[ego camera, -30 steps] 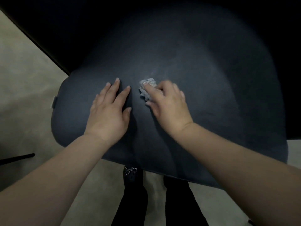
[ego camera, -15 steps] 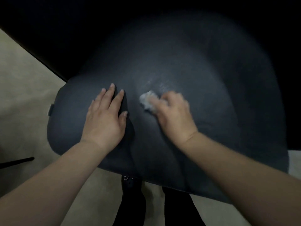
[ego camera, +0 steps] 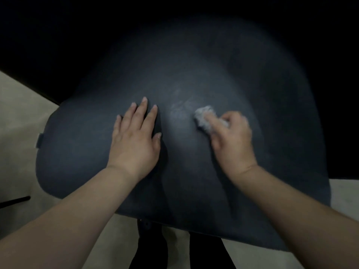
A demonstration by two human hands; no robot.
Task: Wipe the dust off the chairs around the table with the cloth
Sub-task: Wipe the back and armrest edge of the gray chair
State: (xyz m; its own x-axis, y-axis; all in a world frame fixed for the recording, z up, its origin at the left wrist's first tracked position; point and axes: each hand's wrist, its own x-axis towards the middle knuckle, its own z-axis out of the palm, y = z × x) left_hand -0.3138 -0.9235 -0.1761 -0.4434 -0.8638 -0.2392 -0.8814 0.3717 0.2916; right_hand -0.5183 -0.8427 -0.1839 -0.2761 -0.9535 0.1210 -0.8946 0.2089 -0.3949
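Head view puts you mid-wipe on the dark blue padded chair seat (ego camera: 262, 152): your right hand (ego camera: 231, 140) grips the crumpled pale cloth (ego camera: 204, 118), your left hand (ego camera: 136, 136) lies flat, fingers straight. Next, sweep toward the pale dusty smear (ego camera: 179, 109).

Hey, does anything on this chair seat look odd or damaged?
Only a pale dusty smear on the dark chair seat, between the flat left hand and the cloth in the right hand. No damage visible.
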